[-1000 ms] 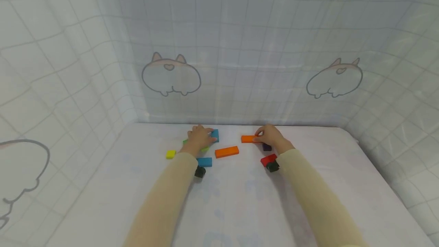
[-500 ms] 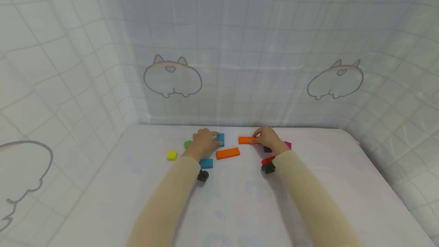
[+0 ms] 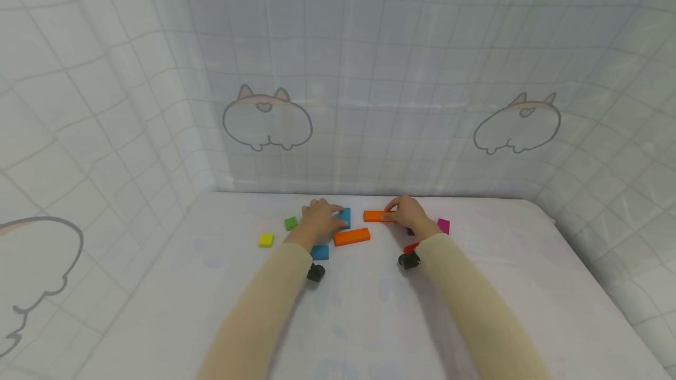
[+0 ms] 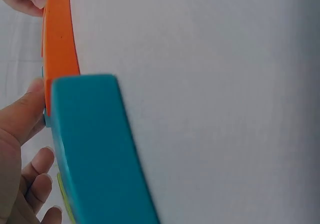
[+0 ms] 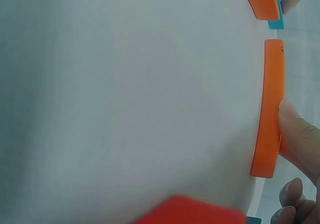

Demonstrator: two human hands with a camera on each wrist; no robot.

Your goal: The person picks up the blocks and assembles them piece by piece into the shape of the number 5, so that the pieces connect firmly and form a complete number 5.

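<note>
In the head view my left hand point(image 3: 318, 221) pinches a small blue block point(image 3: 345, 218) between thumb and fingers. To its right, my right hand point(image 3: 409, 214) holds a long orange block point(image 3: 374, 216) by its right part. The right wrist view shows my thumb pressed against this orange block point(image 5: 272, 108). A gap separates the two held blocks. Just nearer to me lies a second orange block point(image 3: 351, 237), slightly tilted. In the left wrist view a large-looking blue block point(image 4: 100, 149) stands in the foreground and partly covers that orange block point(image 4: 61, 33).
Left of my left hand lie a green block point(image 3: 291, 223) and a yellow block point(image 3: 266, 240). A magenta block point(image 3: 443, 226) sits to the right. A red block point(image 3: 411, 247) is partly hidden under my right sleeve. Behind stands a white grid-patterned curtain point(image 3: 369, 104).
My left hand has moved right with the blue block, narrowing the gap to the held orange block. My right hand has shifted slightly left with its orange block. The magenta block has come into sight.
</note>
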